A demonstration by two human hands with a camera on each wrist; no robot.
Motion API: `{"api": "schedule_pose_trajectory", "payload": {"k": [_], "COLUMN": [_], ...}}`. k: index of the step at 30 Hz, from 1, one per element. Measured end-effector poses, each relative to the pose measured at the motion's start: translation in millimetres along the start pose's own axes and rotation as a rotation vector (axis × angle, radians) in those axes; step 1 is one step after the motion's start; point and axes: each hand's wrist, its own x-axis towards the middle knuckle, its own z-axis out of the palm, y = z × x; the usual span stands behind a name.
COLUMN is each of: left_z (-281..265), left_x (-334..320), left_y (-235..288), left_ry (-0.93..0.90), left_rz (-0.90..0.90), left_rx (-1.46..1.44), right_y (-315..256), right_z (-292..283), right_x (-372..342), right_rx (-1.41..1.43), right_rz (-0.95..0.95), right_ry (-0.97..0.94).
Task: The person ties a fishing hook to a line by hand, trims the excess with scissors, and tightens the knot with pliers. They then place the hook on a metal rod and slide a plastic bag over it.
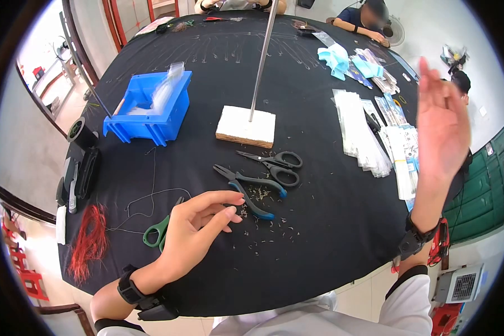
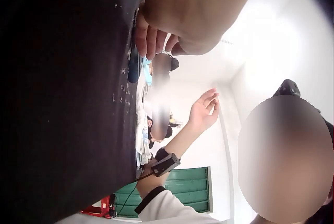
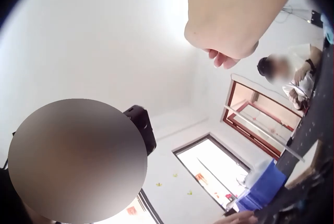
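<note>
The left hand (image 1: 199,229) hangs with loosely bent fingers just left of the blue-handled pliers (image 1: 252,190), holding nothing; green-handled scissors (image 1: 158,231) lie partly hidden behind it. In the left wrist view the left hand (image 2: 177,26) is at the top. The right hand (image 1: 443,123) is raised at the right, palm showing, with nothing in it; the left wrist view shows the same raised right hand (image 2: 204,112). Black scissors (image 1: 277,165) lie above the pliers, among small scattered clippings.
A metal rod rises from a white block (image 1: 245,126) at mid-table. A blue bin (image 1: 145,120) holds plastic bags. White packets (image 1: 358,134) lie on the right, red threads (image 1: 88,241) at the lower left, a stapler (image 1: 67,182) at the left edge. People sit across the table.
</note>
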Motion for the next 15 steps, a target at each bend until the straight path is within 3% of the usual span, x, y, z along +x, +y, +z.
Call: {"api": "schedule_pose_trajectory", "payload": {"k": [3, 5, 8, 12, 14, 15], "left_z": [-0.6, -0.7, 0.8, 2.6, -1.6, -4.9], "left_x": [-0.5, -1.1, -1.8, -1.3, -0.9, -0.7], "left_y": [-1.1, -1.9, -1.9, -3.5, 3.4, 8.6], "left_ry": [0.018, 0.021, 0.017, 0.022, 0.078, 0.107], "left_rz": [0.009, -0.001, 0.013, 0.113, 0.148, 0.161], "left_rx": [0.004, -0.008, -0.011, 0.024, 0.133, 0.190], "right_y": [-10.9, -27.6, -36.1, -13.2, 3.8, 8.1], "right_z": [46.7, 28.6, 20.1, 53.8, 54.5, 56.9], "right_x": [-0.5, 4.6, 4.2, -22.0, -28.2, -31.2], "right_rx": [-0.171, 0.024, -0.018, -1.108, -0.486, -0.467], "right_rz": [-0.213, -0.166, -0.080, 0.114, 0.423, 0.478], "right_ry": [0.268, -0.195, -0.478, -0.359, -0.369, -0.402]}}
